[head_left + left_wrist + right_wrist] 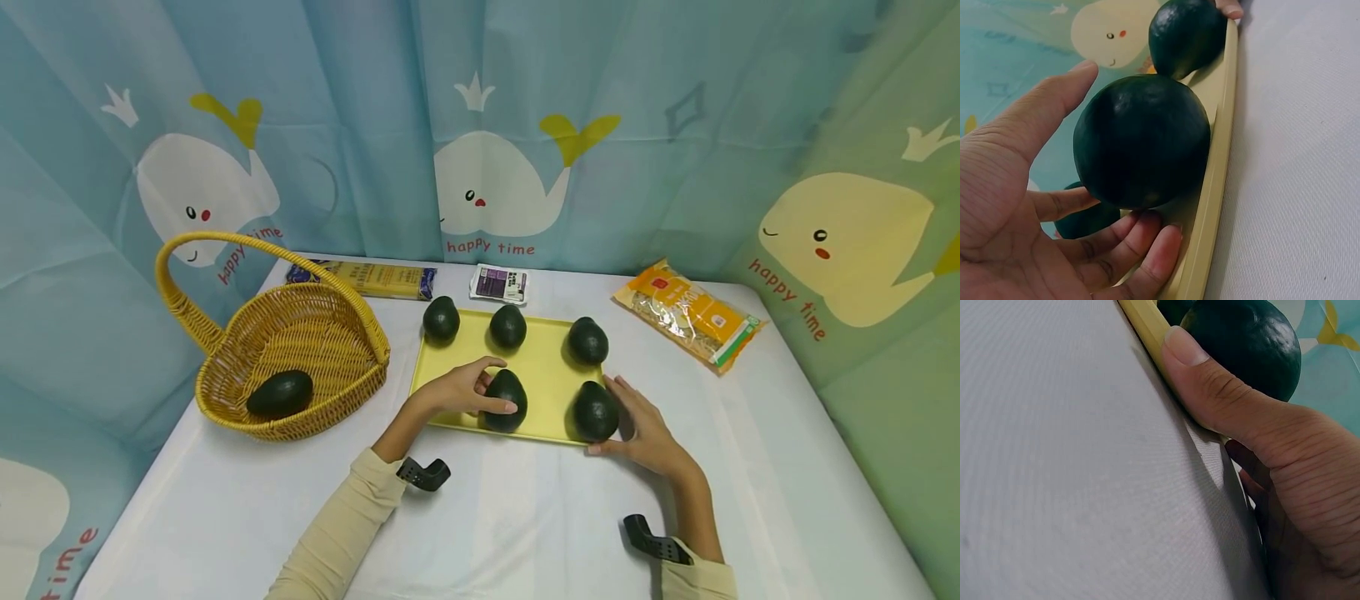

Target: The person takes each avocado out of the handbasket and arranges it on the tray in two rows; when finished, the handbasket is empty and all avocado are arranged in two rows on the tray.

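Note:
My left hand (468, 390) is around the front-middle avocado (507, 400) on a yellow tray (551, 360). In the left wrist view its bent fingers (1154, 250) lie against the avocado's side, while the thumb stands apart from it. At the tray's front right corner, my right hand (645, 433) grips the edge, thumb over the rim and fingers along the side. Close by that hand sits another dark green avocado (596, 412). Along the tray's back stand three more: a left one (441, 320), a middle one (507, 327) and a right one (587, 341).
A yellow wicker basket (352, 390) with a tall handle stands left of the tray, one avocado (281, 394) lying inside. Behind are a long yellow-blue packet (375, 279) and a small white-purple pack (501, 284). An orange bag (690, 312) lies at the back right.

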A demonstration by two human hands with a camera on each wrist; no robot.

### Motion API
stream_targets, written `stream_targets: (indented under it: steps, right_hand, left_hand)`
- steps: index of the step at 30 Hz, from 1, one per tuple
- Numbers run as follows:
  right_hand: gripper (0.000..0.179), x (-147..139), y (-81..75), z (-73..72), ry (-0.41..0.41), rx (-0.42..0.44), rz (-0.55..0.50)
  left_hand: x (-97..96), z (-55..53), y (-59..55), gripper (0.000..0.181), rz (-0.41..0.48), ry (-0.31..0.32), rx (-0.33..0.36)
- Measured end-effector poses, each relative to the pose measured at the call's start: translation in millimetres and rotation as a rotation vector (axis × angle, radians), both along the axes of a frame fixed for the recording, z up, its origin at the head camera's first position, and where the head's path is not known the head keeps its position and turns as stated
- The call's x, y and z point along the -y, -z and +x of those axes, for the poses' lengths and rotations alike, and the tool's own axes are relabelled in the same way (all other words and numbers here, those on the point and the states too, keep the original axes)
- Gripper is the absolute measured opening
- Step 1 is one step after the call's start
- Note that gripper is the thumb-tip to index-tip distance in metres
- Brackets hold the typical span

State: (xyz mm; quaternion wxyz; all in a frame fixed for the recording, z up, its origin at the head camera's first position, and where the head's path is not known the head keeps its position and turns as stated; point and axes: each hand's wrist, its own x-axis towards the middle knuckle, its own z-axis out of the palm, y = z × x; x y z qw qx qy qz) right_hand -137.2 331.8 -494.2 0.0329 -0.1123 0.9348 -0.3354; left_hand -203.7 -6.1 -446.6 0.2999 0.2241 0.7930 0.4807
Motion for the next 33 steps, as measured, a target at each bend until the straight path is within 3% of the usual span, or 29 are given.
stream_targets:
  steps: [7, 17, 22, 28, 33]
  right_hand:
    - [0.117, 0, -0.5, 0.6, 0.005, 0.005, 0.001]
    - [0.117, 1, -1.4, 0.8, 0.009, 0.012, -0.001]
    - [0.117, 0, -1.0, -0.1, 0.009, 0.007, 0.002]
    - [0.116, 0, -0.3, -0.5, -0.001, -0.01, -0.006]
    - [0.116, 0, -0.6, 0.8, -0.005, -0.01, -0.011]
  left_hand:
    - [3.6, -0.4, 0.6, 0.078, 0.062, 0.0, 0.051]
    - [14.2, -0.4, -1.6, 0.07, 0.059, -0.038, 0.016]
    - [23.6, 2.9, -12.8, 0.065, 0.06, -0.042, -0.046]
    - [41.1, 7.7, -27.2, 0.056, -0.005, 0.006, -0.194]
    - [59.2, 12.8, -37.3, 0.053, -0.05, 0.037, -0.236]
